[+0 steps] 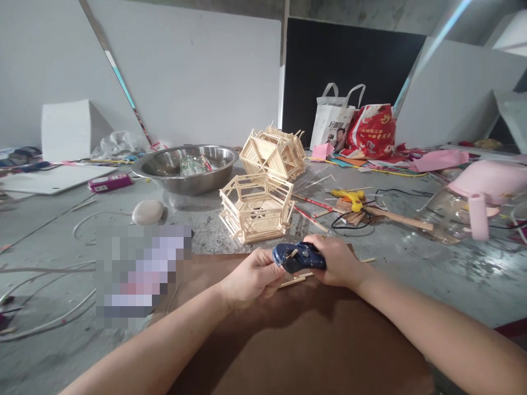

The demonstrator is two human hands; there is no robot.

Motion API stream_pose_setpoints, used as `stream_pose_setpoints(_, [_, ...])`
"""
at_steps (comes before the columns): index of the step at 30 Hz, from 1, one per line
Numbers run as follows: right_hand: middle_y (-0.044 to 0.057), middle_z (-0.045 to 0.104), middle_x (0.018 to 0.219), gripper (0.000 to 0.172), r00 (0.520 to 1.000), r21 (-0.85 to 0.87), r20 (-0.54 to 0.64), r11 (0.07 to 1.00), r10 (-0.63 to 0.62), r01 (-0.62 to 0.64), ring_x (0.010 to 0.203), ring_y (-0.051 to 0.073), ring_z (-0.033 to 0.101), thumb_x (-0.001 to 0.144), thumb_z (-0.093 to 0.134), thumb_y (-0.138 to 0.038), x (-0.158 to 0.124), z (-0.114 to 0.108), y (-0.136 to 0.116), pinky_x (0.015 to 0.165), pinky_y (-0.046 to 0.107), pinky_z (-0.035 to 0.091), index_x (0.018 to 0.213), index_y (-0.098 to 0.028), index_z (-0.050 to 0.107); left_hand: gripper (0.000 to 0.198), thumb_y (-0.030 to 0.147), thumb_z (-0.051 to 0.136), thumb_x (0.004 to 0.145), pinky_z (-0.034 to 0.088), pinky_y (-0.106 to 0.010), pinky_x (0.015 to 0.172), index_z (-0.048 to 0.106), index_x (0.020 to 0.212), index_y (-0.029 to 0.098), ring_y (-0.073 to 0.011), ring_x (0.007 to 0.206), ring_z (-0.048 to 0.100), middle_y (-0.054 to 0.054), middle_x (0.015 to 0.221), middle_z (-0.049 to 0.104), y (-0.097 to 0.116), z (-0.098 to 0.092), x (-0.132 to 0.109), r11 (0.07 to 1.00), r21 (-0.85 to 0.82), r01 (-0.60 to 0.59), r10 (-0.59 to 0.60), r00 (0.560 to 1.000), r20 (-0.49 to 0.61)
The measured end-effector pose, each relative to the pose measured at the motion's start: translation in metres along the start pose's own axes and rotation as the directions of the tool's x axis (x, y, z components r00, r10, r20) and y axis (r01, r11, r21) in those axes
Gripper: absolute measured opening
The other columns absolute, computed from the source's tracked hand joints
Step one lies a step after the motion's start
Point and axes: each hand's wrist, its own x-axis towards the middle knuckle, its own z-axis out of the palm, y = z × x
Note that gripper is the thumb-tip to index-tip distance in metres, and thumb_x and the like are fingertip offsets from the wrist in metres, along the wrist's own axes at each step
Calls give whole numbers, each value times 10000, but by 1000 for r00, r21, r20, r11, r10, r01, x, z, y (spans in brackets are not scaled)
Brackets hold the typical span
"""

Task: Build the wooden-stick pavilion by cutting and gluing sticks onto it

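Note:
My right hand (335, 260) is wrapped round a blue hand cutter (307, 257) with a dark metal head. At the cutter's left end, my left hand (251, 274) is closed, its fingertips pinching a thin wooden stick (292, 254) whose short end pokes out at the jaws. Most of that stick is hidden by the fingers and the tool. Below the hands, loose short sticks (293, 282) lie on a brown board (288, 340). Just beyond stands a hexagonal stick frame (257, 211), with a larger stick structure (272, 153) behind it.
A steel basin (185, 170) sits back left, near a white rounded object (147, 212). To the right lie a yellow glue gun (349, 198) with a black cord and a clear jug (444, 211) with a pink lid. Bags (373, 131) and paper scraps are at the back.

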Motion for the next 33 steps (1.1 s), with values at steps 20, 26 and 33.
stream_pose_setpoints(20, [88,627,878,359,995,-54,2,994,98,-98,791,219,594,646,483,-225,2,-2,-1,667,301,423,993,-133,481,340,405,433,771,383,-207,550,514,569,144,-95,536,402,33,448,390,-5,9,3,896,379,-231,343,903,-261])
stream_pose_setpoints(26, [82,631,867,338,994,-66,6,991,113,-112,789,221,598,662,483,-239,2,-1,-1,656,291,420,983,-136,476,372,426,420,767,373,-203,543,483,531,146,-105,557,402,33,431,351,-10,8,4,887,408,-218,352,889,-291])
stream_pose_setpoints(33, [76,634,858,316,987,-82,49,986,152,-148,790,208,598,671,487,-258,3,-1,-1,668,272,407,968,-149,482,374,429,430,756,347,-188,481,529,551,132,-79,479,340,42,410,335,-10,11,4,899,399,-178,326,882,-340])
